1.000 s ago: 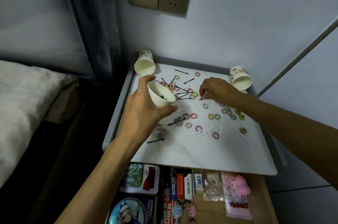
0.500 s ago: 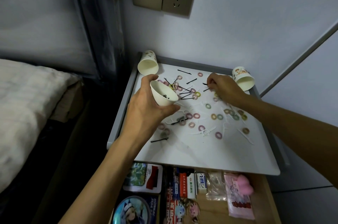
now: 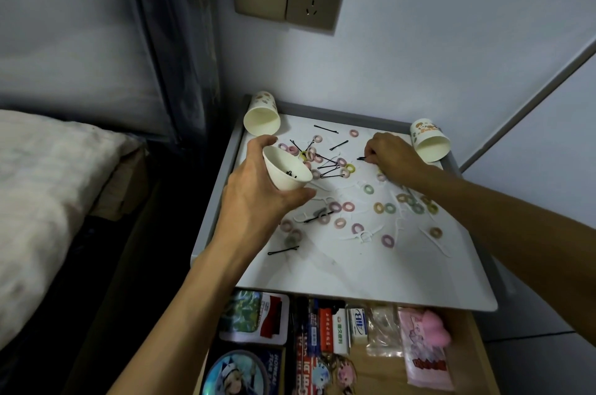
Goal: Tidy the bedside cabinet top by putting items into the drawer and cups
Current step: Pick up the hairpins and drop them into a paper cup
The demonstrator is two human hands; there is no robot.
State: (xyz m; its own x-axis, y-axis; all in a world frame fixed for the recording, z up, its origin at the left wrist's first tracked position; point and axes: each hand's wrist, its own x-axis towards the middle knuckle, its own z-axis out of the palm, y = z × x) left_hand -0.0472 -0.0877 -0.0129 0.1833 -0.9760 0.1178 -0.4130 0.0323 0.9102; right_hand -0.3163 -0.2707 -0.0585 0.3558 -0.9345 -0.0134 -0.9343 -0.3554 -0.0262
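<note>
Open drawer (image 3: 377, 373), back edge: white box (image 3: 357, 323) printed with blue letters that read "AIR". Beside it, a red box (image 3: 325, 327) and a green-and-white box (image 3: 340, 335) carry Chinese characters too small to read. Other printing is illegible.

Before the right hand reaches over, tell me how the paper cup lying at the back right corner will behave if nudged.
The paper cup lies on its side on the smooth cabinet top, so it would probably roll, curving because it tapers. It looks empty and thin-walled: likely light, easily crushed.
</note>
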